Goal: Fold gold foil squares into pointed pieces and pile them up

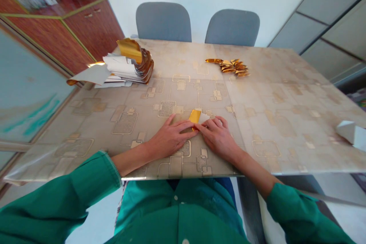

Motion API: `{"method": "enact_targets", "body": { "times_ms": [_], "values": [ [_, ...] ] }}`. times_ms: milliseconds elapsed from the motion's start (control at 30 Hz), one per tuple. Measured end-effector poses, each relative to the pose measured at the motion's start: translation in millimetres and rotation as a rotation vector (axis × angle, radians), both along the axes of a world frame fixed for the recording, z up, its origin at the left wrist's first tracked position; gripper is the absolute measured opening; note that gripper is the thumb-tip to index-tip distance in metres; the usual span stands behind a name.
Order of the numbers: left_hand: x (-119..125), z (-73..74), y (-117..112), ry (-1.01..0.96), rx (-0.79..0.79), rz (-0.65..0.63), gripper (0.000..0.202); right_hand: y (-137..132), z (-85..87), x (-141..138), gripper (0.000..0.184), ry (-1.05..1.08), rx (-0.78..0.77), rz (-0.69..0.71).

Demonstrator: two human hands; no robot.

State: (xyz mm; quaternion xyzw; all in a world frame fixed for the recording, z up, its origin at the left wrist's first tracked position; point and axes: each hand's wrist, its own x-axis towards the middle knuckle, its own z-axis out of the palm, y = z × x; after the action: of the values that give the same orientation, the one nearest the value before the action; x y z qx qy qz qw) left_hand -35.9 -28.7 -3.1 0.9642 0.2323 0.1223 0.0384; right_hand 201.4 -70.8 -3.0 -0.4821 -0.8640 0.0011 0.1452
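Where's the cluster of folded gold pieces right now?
In the head view, the folded gold pieces lie near the table's far edge, right of the gold-and-white paper stack.

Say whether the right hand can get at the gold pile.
Likely yes: nothing stands between the right hand and the gold pile, though it would first leave the folded paper.

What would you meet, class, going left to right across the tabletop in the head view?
Stack of white and gold foil paper → left hand → gold-and-white folded paper → right hand → white folded paper piece
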Motion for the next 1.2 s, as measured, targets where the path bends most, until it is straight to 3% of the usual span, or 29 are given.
{"method": "enact_targets", "body": {
  "times_ms": [233,533,733,867,967,1200],
  "values": [
    [-0.8,-1.2,0.0,-0.021,-0.021,0.012,0.042,4.5,-3.8,3.6,0.039,0.033,-0.004,0.006],
    [-15.2,-6.3,34.9,0.030,0.000,-0.106,0.036,-9.7,-1.2,3.7,0.037,0.009,0.008,0.045],
    [-20.3,-5.2,38.6,0.054,-0.034,-0.124,0.043,-11.6,1.0,12.1,0.035,-0.013,-0.008,0.063],
    [-19.6,-4.6,37.3,0.043,-0.069,-0.131,0.043,-1.9,5.4,17.9,0.032,0.044,-0.010,0.047],
    [-19.8,-5.5,38.7,0.032,-0.087,-0.144,0.043,13.5,6.8,15.2,0.041,0.043,0.014,0.057],
    [-26.9,-3.5,42.5,0.072,-0.052,-0.139,0.037,28.5,-0.8,17.8,0.042,-0.038,-0.067,0.052]
  ]
}}
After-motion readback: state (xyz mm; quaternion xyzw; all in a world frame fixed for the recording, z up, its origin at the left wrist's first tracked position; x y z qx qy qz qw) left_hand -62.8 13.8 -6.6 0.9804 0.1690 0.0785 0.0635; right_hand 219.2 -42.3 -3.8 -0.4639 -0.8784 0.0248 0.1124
